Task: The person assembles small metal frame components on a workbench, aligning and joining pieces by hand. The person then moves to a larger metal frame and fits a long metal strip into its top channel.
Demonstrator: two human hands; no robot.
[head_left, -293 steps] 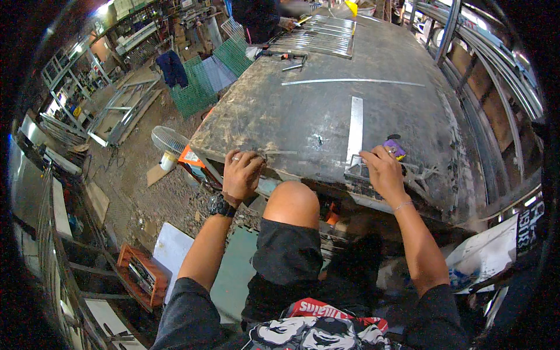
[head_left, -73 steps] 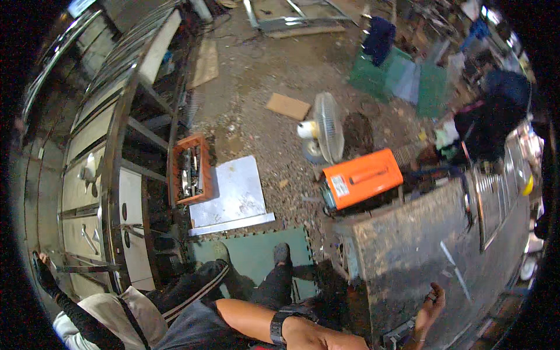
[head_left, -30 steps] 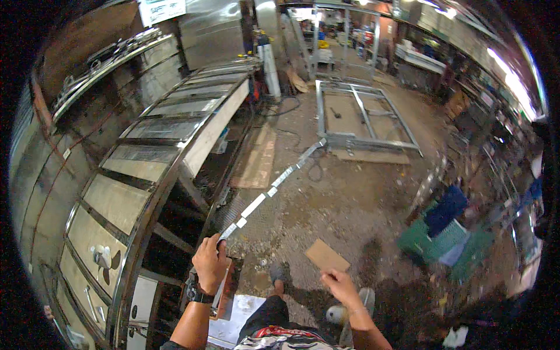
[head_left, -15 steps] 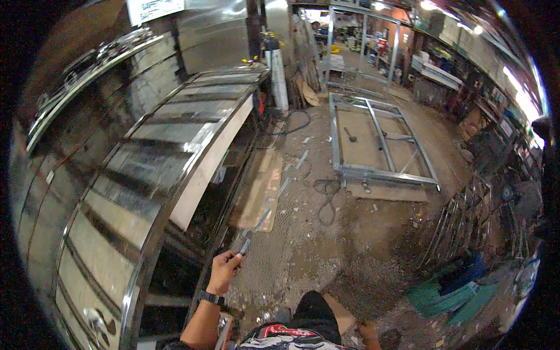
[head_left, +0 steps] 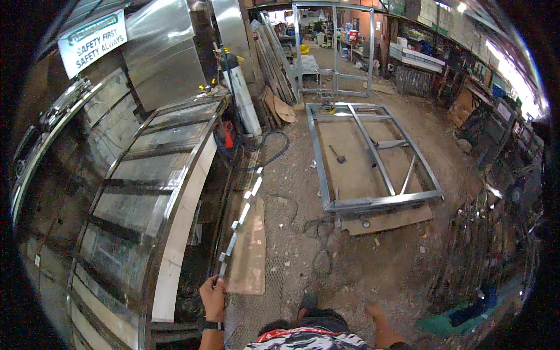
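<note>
My left hand [head_left: 212, 297], with a dark watch on its wrist, is closed round the near end of a long, thin, pale metal strip [head_left: 234, 239]. Light tabs or notched pieces stand along the strip, which points away from me above a brown board [head_left: 249, 256] on the ground. At lower right hangs my right hand [head_left: 372, 310], beside my body and away from the strip. Its fingers are too small and smeared to read. Left of the strip stands a long metal-framed bench [head_left: 137, 181] with dark crossbars.
A welded metal frame [head_left: 382, 201] lies on the floor ahead, a hammer-like tool [head_left: 338, 154] inside it. Another frame [head_left: 335, 73] stands upright behind. A gas cylinder [head_left: 242, 99] leans beside a hose [head_left: 281, 137]. Metal rods [head_left: 472, 251] and green material [head_left: 461, 321] lie at right.
The view has shifted and turned, bringing more of the sign and the standing frame into sight. My left hand keeps hold of the strip, now seen lower. My right hand shows more clearly.
</note>
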